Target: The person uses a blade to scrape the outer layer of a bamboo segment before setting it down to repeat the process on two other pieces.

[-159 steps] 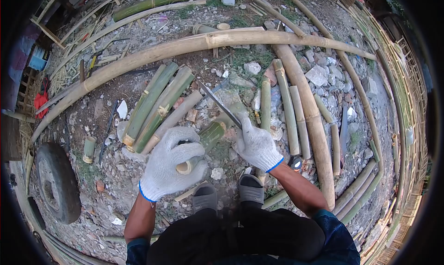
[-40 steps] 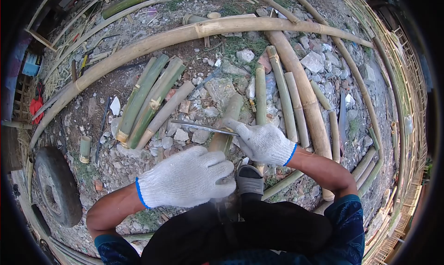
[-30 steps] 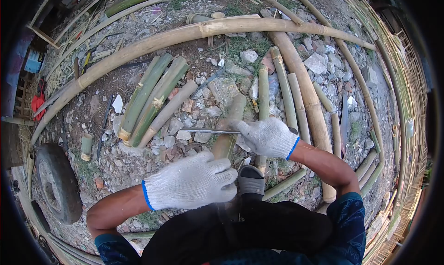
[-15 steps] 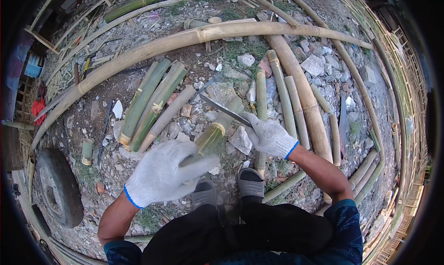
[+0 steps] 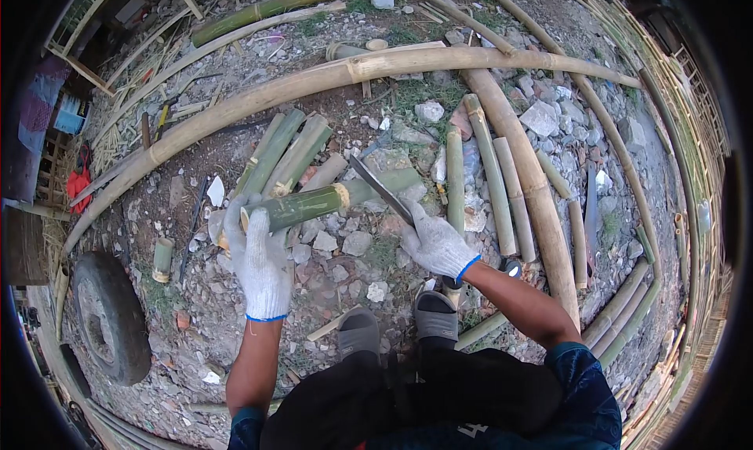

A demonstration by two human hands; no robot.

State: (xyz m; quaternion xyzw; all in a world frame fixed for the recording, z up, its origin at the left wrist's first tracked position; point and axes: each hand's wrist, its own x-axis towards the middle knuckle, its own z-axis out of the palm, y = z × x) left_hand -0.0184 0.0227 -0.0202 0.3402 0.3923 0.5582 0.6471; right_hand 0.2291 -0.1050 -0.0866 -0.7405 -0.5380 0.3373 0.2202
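Observation:
My left hand [image 5: 257,262], in a white knitted glove, is closed round the near end of a green bamboo piece [image 5: 306,205]. The piece lies slanting to the right, its far end low over the rubble, with a pale node ring midway. My right hand [image 5: 441,246], gloved alike, grips a machete [image 5: 381,188]; its handle is hidden in the fist. The dark blade points up and left, across the bamboo in view; whether it touches cannot be made out. Several cut bamboo pieces [image 5: 300,153] lie just beyond my left hand.
A long bamboo pole [image 5: 259,97] arches across the ground ahead. More bamboo pieces [image 5: 492,185] and a thick pole [image 5: 522,163] lie to the right. An old tyre [image 5: 112,318] is at the left, near a short bamboo offcut [image 5: 161,259]. Stones [image 5: 541,118] litter the ground.
The bamboo piece has swung from steep to nearly level, its near end now further left. My left hand, blurred before, has moved left and closed on it. The machete stays in my right hand.

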